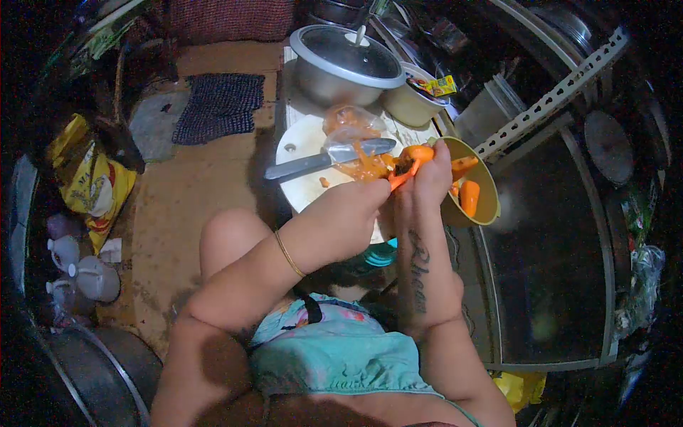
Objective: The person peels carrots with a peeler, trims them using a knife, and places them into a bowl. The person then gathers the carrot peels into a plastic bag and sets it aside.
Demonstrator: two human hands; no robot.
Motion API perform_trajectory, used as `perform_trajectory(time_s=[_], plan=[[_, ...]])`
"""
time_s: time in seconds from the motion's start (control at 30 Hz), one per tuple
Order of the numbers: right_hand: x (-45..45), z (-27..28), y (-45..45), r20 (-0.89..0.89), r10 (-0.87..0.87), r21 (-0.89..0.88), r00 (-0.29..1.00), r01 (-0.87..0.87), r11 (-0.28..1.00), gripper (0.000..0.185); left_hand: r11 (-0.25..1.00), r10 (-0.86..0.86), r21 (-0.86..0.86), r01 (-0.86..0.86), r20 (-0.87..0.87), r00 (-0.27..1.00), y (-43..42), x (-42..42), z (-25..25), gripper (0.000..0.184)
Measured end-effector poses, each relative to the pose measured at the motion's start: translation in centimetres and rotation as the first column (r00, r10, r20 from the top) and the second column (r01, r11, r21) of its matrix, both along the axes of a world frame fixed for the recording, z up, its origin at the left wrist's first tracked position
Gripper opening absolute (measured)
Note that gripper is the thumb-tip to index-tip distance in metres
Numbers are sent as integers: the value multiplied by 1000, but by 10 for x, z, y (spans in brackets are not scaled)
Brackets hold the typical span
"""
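My left hand (363, 210) is closed on the end of an orange tool that looks like a peeler (401, 179). Against it, my right hand (435, 174) grips a peeled-looking carrot (418, 153); its far end is partly covered by fingers. Just beyond both hands lies a round white chopping board (302, 188). A broad knife (306, 165) rests across it, its tip by a heap of orange peelings (370, 165). Behind the blade sits a clear plastic bag (348, 122) with orange contents. Beside my right hand, a yellow-green bowl (491, 192) holds carrot pieces (469, 198).
A large lidded pot (341, 75) stands behind the board, with a cream tub (416, 103) holding packets next to it. A slotted metal rail (555, 92) slants along the right. Plastic jugs (98, 279) and a yellow bag (99, 181) are on the left floor.
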State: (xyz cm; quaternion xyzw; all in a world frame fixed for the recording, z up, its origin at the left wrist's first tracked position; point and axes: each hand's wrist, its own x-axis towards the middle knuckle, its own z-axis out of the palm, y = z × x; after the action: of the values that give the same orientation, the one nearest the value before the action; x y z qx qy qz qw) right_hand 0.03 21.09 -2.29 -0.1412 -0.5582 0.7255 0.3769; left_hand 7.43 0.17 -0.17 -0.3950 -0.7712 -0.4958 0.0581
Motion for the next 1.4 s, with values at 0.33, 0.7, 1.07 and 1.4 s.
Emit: perform_trajectory(time_s=[0.33, 0.7, 1.07, 1.4], plan=[[21, 39, -20, 51, 48, -229, 998, -35, 973, 13, 989, -25, -148, 26, 6, 1000, -16, 0, 12, 18], [28, 31, -26, 63, 163, 20, 985, -164, 986, 17, 986, 155, -39, -163, -152, 976, 1, 7, 4, 19], [32, 61, -24, -138, 138, -445, 981, -185, 876, 14, 982, 163, 101, -160, -21, 986, 3, 16, 8, 18], [22, 42, -32, -96, 132, -278, 987, -154, 948, 13, 984, 111, 139, -107, -18, 994, 14, 11, -11, 18]])
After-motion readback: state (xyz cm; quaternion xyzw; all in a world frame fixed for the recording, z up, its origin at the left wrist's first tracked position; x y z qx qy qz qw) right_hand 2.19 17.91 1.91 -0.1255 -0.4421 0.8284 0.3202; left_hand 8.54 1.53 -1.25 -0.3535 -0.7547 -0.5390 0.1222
